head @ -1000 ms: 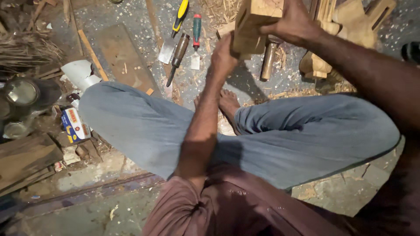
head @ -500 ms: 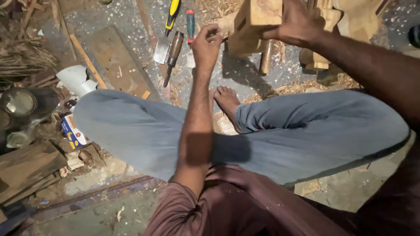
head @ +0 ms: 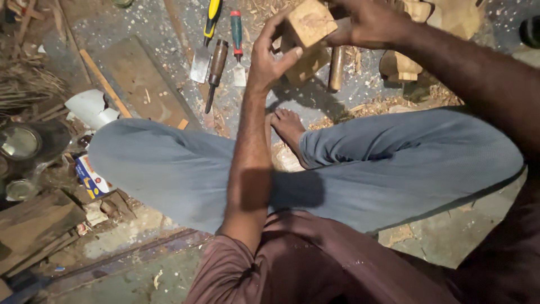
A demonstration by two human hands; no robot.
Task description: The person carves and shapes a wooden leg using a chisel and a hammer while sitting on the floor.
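Note:
I sit cross-legged on the floor in grey-blue trousers. A pale carved wooden block (head: pixel 310 23) is held up above my bare foot (head: pixel 288 125). My left hand (head: pixel 269 56) grips its near left edge, thumb against the side. My right hand (head: pixel 368 22) clasps it from the far right. Part of the block is hidden under my right fingers. A second piece of pale wood (head: pixel 308 63) lies just below the block.
Three chisels lie on the floor at the upper middle: a yellow-handled one (head: pixel 206 39), a brown-handled one (head: pixel 215 70), a red-and-green one (head: pixel 237 42). A wooden handle (head: pixel 336 67) lies by the block. Planks (head: pixel 140 79), a small box (head: pixel 93 179), tins and scrap wood crowd the left.
My left hand has risen from near my knee and come onto the block's left edge. The block has turned and shifted in my right hand's hold.

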